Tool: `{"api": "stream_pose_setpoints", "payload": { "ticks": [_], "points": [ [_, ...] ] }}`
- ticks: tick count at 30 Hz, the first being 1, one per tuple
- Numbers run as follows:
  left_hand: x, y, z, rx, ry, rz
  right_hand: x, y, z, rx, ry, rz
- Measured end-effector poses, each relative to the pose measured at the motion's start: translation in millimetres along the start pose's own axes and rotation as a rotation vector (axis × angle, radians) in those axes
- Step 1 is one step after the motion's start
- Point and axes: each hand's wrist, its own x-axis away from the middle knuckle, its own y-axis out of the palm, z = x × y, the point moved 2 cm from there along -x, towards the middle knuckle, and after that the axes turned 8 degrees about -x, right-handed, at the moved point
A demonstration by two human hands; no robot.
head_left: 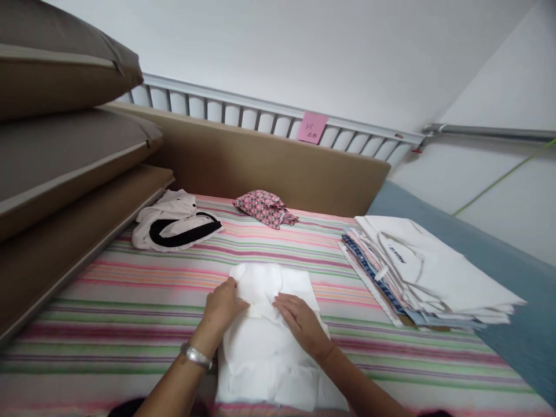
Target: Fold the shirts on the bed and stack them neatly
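A folded white garment (269, 356) lies in front of me on a striped sheet (165, 292), with its upper part turned over into a flat panel. At the left edge of that panel, my left hand (223, 304) is closed on the fabric, its thumb lying over the top. My right hand (299, 321) has its fingers together on the garment near its middle, drawing up a small crease. What lies under the right fingertips is partly hidden. A silver bracelet circles my left wrist.
To the right stands a stack of folded clothes (412, 260), a white one on top. A patterned pink cloth (264, 207) and a cream garment with black trim (174, 223) lie farther back. Brown cushions (73, 150) are piled left. A tan board (269, 165) fronts the radiator (241, 116).
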Motion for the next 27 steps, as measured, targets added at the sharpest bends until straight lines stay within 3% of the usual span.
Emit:
{"api": "stream_pose_setpoints", "payload": {
  "ticks": [8, 12, 15, 18, 21, 24, 27],
  "points": [
    [7.3, -13.2, 8.4, -0.137, 0.108, 0.229, -18.2, 1.1, -11.4, 0.166, 0.065, -0.109],
    [17.4, -14.9, 4.4, -0.169, 0.142, 0.215, -19.9, 4.2, -11.3, 0.233, 0.042, -0.126],
    [22.4, -12.3, 10.4, -0.046, 0.32, 0.207, -18.4, 6.5, -13.0, 0.235, 0.026, -0.132],
    [22.2, -5.0, 15.2, 0.012, 0.445, 0.033, -17.7, 6.3, -16.4, 0.225, 0.009, -0.141],
    [19.1, -2.4, 12.0, -0.006, 0.42, -0.086, -15.1, 0.8, -19.5, 0.182, 0.006, -0.174],
    [17.8, -7.7, 9.1, 0.024, 0.417, -0.013, -3.6, -12.7, -21.2, 0.108, -0.02, -0.166],
    [19.9, -8.6, 15.9, 0.157, 0.527, 0.123, 20.9, -32.6, -19.0, 0.104, -0.061, -0.037]
  ]
}}
